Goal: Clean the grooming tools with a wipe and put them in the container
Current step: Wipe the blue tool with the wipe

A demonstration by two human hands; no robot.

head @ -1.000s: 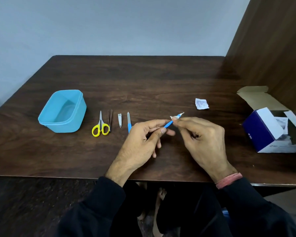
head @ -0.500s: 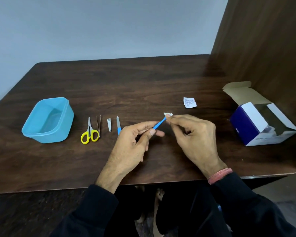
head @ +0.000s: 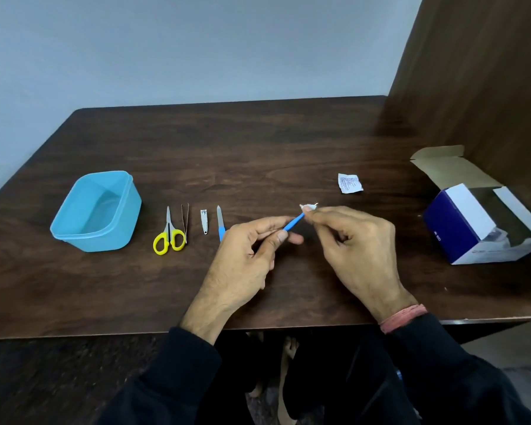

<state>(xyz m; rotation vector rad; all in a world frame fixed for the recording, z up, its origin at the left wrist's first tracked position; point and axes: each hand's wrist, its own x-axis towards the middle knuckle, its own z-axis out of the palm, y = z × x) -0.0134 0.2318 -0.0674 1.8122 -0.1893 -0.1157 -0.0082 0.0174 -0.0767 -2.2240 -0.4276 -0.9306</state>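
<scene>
A slim blue-handled tool is held above the middle of the desk, tilted so its far end points up and to the right. The left hand pinches the handle's lower end between thumb and forefinger. The right hand pinches a small white wipe around the tool's upper tip, fingers curled close over it, so the tip itself is hidden.

Just left of the left hand, four more tools lie in a row on the desk, each pointing away from the person: a nail file with a blue grip, partly covered by the left hand; a small metal nail clipper; thin tweezers; and yellow-handled scissors, touching or nearly touching the tweezers. Further left stands an open light-blue container.

Beyond the right hand lies a torn white sachet with printed text. At the desk's right edge sits an open blue-and-white carton, flaps raised.
</scene>
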